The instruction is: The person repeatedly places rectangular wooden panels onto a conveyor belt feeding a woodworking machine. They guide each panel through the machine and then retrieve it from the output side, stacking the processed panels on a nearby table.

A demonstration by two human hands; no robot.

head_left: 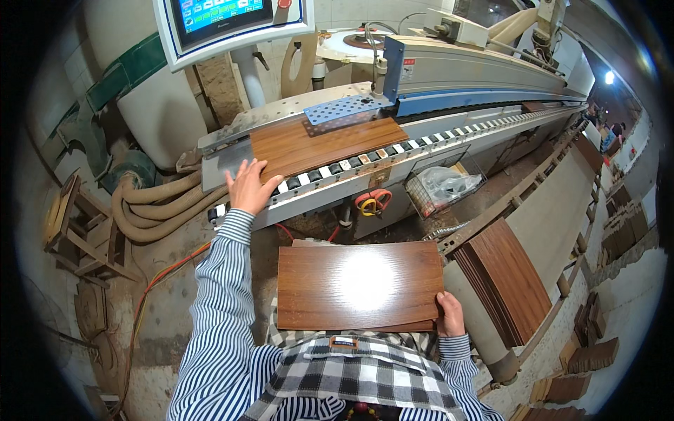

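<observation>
A brown wood-grain panel (323,146) lies on the infeed of a long edge-banding machine (477,70), partly under a blue perforated plate (344,109). My left hand (248,186) rests at that panel's near left corner with its fingers spread. Close to my body, a second wood-grain panel (309,281) lies on top of at least one more board, with a bright glare on its face. My right hand (450,315) grips its right edge near the lower corner, thumb on top; the fingers beneath are hidden.
A roller conveyor (547,210) on the right carries a stack of brown panels (512,281). A wire basket with a plastic bag (446,186) and coiled red and yellow cables (372,202) hang below the machine. Thick hoses (158,210) and a wooden stool (88,231) stand left. A control screen (225,17) is above.
</observation>
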